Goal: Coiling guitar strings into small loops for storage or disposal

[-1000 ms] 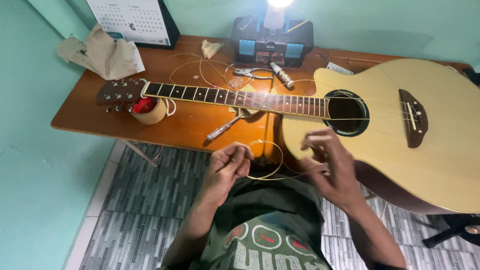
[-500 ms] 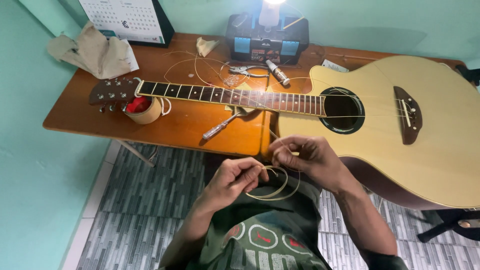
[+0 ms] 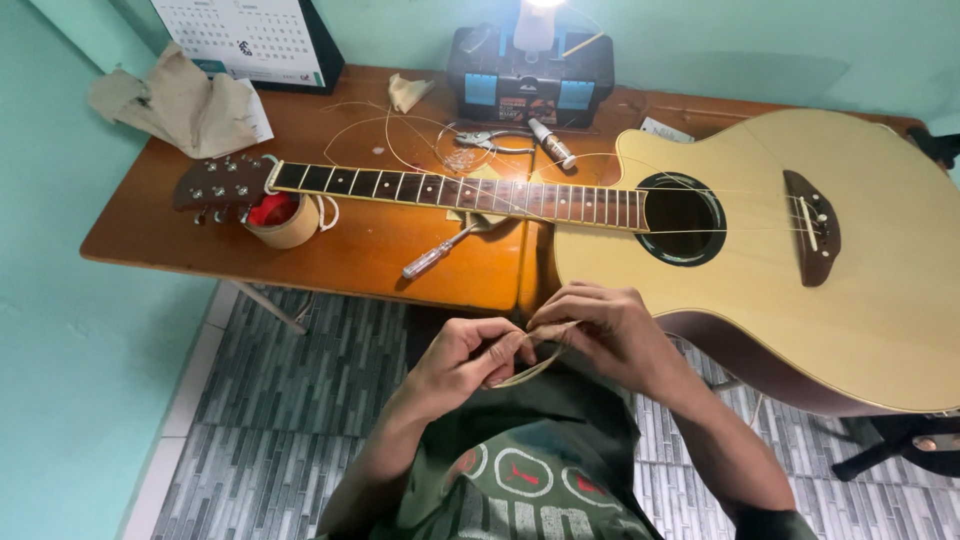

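- Left hand point(image 3: 468, 358) and right hand point(image 3: 600, 330): fingers of both pinch a coiled guitar string point(image 3: 530, 368), apparently wound small.
- Acoustic guitar point(image 3: 760, 230) lies on the table point(image 3: 350, 250).

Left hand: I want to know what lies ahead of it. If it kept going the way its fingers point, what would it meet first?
The left hand points across toward the right hand, with the coiled guitar string pinched between them. It would likely meet that string and the right hand's fingers first, though depth is hard to judge.
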